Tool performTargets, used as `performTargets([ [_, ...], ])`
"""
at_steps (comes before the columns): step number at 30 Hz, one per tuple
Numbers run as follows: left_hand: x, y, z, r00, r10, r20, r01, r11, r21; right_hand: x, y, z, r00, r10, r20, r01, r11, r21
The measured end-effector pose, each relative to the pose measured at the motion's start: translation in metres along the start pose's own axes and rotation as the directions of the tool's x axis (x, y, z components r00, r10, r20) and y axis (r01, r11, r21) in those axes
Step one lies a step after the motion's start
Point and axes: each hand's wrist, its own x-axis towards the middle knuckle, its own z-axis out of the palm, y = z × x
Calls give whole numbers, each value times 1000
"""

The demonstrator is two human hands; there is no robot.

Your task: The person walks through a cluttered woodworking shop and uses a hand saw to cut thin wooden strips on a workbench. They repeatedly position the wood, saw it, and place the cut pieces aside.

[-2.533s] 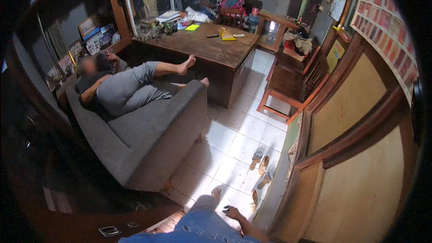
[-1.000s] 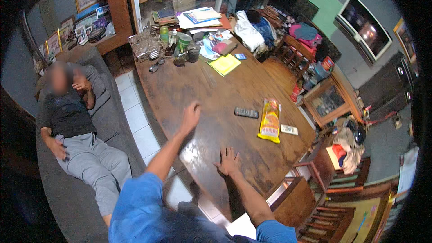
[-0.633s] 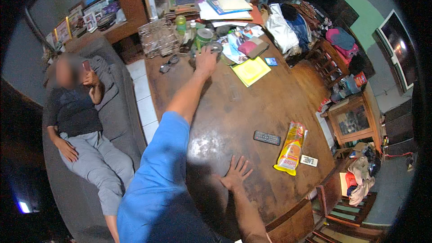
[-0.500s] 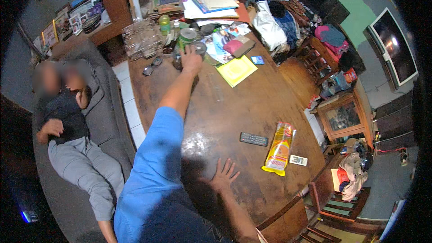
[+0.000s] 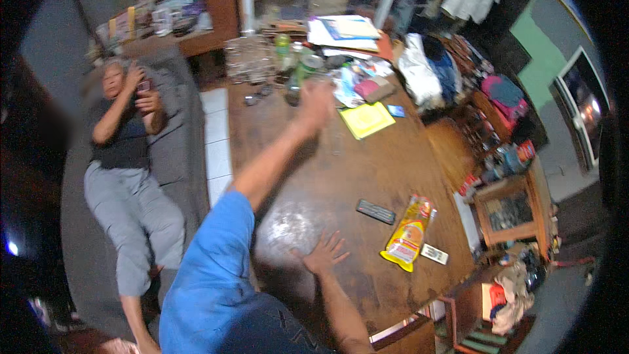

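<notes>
My left hand [image 5: 313, 106] reaches across the brown desk [image 5: 334, 177] toward a cluster of bottles [image 5: 282, 49] and a green tin [image 5: 310, 64]; motion blur hides whether it holds anything. Right of it lie a yellow notebook [image 5: 364, 120] and a small blue card [image 5: 396, 111], with dark glasses [image 5: 259, 97] to its left. My right hand [image 5: 324, 255] rests palm down on the near part of the desk, fingers spread. Beside it are a black remote [image 5: 375, 211], a yellow packet [image 5: 406, 235] and a small white object [image 5: 434, 254].
A person [image 5: 121, 183] lies on a grey sofa [image 5: 177, 157] at left, holding a phone. Papers [image 5: 341, 29] and heaped clothes [image 5: 422, 72] lie at the back. At right are chairs [image 5: 445, 314], a small glass-door cabinet [image 5: 511, 210] and a wall-mounted screen [image 5: 576, 105].
I have come up to the desk. My left hand stretched to the back items and has shifted rightward from the tin; my right hand stays flat. The person's hands now meet near the phone.
</notes>
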Motion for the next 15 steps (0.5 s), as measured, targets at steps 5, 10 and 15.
performTargets([
  [5,-235,123,-169,921,-369,126,330,565,-756,-8,1,5,996,-81,-48,80,997,-25],
  [10,-563,256,-352,627,-639,446,769,414,-488,-25,31,39,853,-459,-248,360,862,-357],
  [15,-882,360,-538,-263,-781,567,941,-78,329,-72,86,68,824,-539,-178,432,799,-419],
])
